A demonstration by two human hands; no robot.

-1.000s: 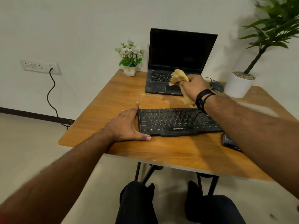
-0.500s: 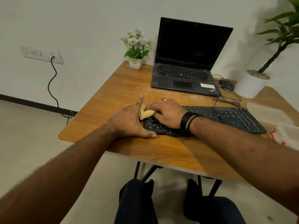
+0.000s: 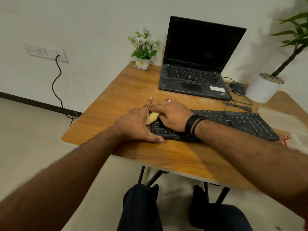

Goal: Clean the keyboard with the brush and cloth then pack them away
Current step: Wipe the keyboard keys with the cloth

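Note:
A black keyboard (image 3: 236, 123) lies across the wooden table (image 3: 130, 90). My right hand (image 3: 173, 114) presses a yellow cloth (image 3: 152, 117) onto the keyboard's left end, most of the cloth hidden under the palm. My left hand (image 3: 136, 125) lies flat on the table against the keyboard's left edge, fingers spread, thumb along its front corner. No brush is in view.
An open black laptop (image 3: 196, 69) stands behind the keyboard, with a small flower pot (image 3: 143, 63) to its left. A mouse (image 3: 237, 87) with cables and a large white planter (image 3: 265, 88) are at the right. Clear plastic packaging (image 3: 298, 140) lies at the right edge.
My right hand brought the cloth down from in front of the laptop onto the keyboard's left end. The left hand stayed at the keyboard's left edge. The view shifted left.

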